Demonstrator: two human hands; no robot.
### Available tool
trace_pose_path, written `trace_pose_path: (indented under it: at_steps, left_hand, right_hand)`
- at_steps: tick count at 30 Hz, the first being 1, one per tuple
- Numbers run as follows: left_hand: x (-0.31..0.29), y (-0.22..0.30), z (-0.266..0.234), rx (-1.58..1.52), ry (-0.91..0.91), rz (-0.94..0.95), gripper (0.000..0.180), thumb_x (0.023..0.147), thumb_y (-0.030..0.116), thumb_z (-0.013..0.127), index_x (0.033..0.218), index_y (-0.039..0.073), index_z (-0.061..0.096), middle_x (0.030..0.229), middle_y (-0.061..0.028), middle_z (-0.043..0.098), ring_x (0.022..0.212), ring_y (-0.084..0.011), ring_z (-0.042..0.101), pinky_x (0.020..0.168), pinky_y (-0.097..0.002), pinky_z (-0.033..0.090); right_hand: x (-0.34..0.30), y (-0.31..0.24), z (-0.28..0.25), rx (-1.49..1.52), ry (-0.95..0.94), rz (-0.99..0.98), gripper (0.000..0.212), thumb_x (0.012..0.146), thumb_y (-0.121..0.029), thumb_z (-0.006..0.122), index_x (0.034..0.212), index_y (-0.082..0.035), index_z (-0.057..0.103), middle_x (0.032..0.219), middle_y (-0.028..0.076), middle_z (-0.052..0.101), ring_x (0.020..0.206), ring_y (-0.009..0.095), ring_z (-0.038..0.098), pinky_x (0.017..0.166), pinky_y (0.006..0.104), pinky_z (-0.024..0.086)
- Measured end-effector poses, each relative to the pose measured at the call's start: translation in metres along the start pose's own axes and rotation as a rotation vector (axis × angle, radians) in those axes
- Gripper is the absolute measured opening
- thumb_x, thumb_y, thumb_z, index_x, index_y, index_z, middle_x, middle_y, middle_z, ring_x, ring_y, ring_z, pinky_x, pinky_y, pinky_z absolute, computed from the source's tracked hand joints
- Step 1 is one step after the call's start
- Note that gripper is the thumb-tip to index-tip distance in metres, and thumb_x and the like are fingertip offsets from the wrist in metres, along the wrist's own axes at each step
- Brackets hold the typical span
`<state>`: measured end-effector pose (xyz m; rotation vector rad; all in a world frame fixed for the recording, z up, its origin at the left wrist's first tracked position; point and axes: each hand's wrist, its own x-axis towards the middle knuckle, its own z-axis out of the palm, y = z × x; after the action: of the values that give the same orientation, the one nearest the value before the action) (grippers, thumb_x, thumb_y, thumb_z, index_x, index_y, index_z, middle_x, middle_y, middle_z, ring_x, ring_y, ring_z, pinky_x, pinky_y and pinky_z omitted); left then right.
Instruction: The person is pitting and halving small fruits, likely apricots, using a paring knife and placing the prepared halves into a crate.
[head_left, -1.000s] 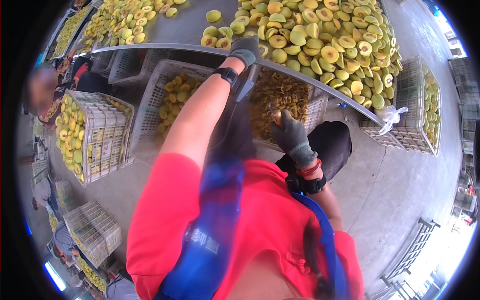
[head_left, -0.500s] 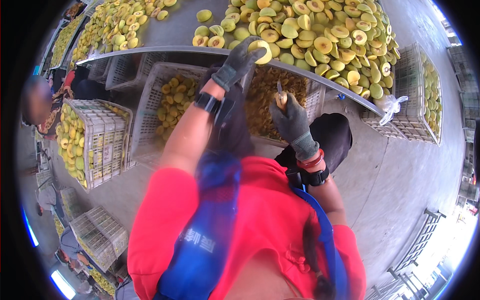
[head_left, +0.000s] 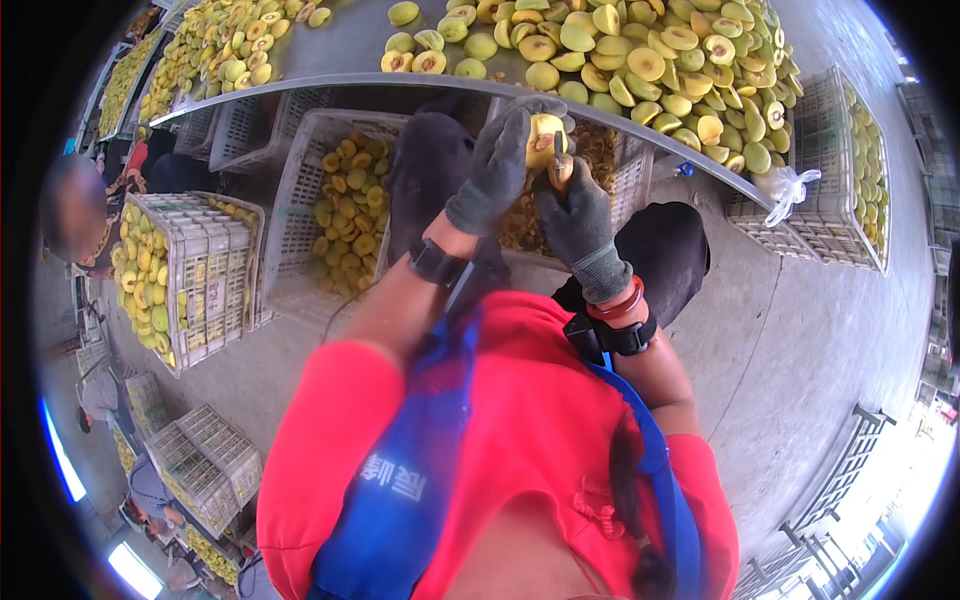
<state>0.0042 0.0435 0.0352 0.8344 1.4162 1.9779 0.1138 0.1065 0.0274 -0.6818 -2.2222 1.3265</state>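
My gloved left hand [head_left: 497, 160] holds a yellow peach half [head_left: 543, 138] over the table's front edge, its cut side facing right. Gripped in my gloved right hand [head_left: 580, 220] is a small knife with a wooden handle [head_left: 561, 172]. Its short blade points up and meets the right side of the cut face; how deep it goes, I cannot tell. A heap of peach halves [head_left: 650, 68] covers the right part of the metal table [head_left: 345, 62]. Below my hands, a crate [head_left: 630, 190] holds brown scraps or stones, partly hidden by my hands.
Left of my knees, a grey crate [head_left: 287, 240] holds pitted-looking yellow halves. Another full crate [head_left: 215, 290] stands farther left, near a seated person [head_left: 75, 210]. At right stands a full crate [head_left: 820, 215]; a clear plastic bag [head_left: 790, 192] hangs at the table corner.
My left hand has come down and right from the table heap with the peach half. My right hand has moved slightly up and left, and the knife now meets the fruit.
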Motion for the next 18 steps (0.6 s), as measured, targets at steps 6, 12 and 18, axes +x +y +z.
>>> trace_pose_path:
  at_steps: [6, 12, 18]
  left_hand:
    - [-0.005, -0.001, 0.017, 0.088, 0.111, 0.13, 0.034, 0.095, 0.029, 0.038, 0.101, 0.002, 0.056, 0.096, -0.0103, 0.063, 0.08, -0.0168, 0.062, 0.071, -0.0276, 0.051]
    - [-0.005, -0.008, 0.01, -0.028, 0.137, 0.02, 0.036, 0.095, 0.028, 0.038, 0.092, 0.0, 0.059, 0.089, -0.0107, 0.063, 0.075, -0.0156, 0.061, 0.067, -0.0265, 0.05]
    - [-0.004, -0.01, 0.001, 0.014, 0.026, 0.095, 0.042, 0.095, 0.038, 0.046, 0.091, -0.001, 0.06, 0.083, -0.01, 0.063, 0.071, -0.0154, 0.062, 0.063, -0.0273, 0.053]
  right_hand:
    - [-0.003, 0.005, 0.006, 0.044, 0.018, -0.157, 0.016, 0.083, -0.01, 0.058, 0.096, -0.002, 0.053, 0.074, 0.014, 0.061, 0.063, 0.026, 0.062, 0.058, 0.0349, 0.047]
    - [-0.006, -0.006, -0.006, 0.56, -0.352, 0.308, 0.013, 0.084, -0.007, 0.053, 0.097, -0.004, 0.051, 0.059, 0.003, 0.051, 0.04, 0.013, 0.048, 0.036, 0.0259, 0.036]
    - [-0.007, 0.008, -0.006, 0.528, -0.447, 0.234, 0.011, 0.085, -0.009, 0.053, 0.094, -0.003, 0.05, 0.054, 0.002, 0.047, 0.037, 0.01, 0.044, 0.034, 0.0244, 0.034]
